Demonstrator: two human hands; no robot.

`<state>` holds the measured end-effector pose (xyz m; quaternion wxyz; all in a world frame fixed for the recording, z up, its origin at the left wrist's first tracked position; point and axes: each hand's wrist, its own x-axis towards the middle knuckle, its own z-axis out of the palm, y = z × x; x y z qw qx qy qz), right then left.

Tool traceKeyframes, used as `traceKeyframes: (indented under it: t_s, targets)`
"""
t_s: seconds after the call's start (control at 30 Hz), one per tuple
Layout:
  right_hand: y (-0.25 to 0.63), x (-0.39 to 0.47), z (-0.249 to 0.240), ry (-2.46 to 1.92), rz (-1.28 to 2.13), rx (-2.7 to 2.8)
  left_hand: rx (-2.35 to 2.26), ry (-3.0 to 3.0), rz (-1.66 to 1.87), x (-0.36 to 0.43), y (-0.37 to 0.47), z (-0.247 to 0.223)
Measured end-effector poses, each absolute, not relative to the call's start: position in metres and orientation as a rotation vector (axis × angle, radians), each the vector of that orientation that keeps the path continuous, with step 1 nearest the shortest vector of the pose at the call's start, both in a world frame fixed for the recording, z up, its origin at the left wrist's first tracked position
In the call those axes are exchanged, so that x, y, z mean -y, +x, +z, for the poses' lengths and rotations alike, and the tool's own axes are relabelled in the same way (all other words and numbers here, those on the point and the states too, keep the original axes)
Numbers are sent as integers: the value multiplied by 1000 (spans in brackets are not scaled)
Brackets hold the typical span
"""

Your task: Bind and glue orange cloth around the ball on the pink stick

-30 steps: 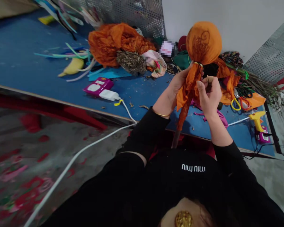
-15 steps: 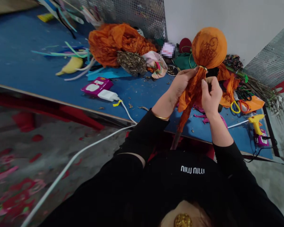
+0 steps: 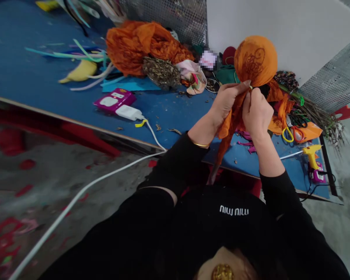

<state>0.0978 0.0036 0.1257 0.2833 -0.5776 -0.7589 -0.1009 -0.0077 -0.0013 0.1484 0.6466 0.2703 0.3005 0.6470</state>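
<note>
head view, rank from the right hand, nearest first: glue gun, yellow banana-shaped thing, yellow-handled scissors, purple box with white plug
1. Yellow-handled scissors, right of the right hand
2. Glue gun, farther right
3. Purple box with white plug, well left
4. Yellow banana-shaped thing, farther left, beyond the box

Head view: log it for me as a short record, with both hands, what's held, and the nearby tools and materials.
Left hand: pinching the neck of the orange cloth bundle
Right hand: curled at the neck; its exact grip is hidden
Bundle shape: round top with a dark pattern, gathered below
Pale tie: partly visible at the neck
Blue table, right side: scissors, yellow glue gun
Table, left side: crumpled orange cloth, purple box
</note>
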Motion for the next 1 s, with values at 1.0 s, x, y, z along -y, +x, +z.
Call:
traceKeyframes:
  t_s: [1.0]
  targets:
    - [125, -63, 137, -826, 328, 1765, -436, 548, 1348, 1, -6, 118]
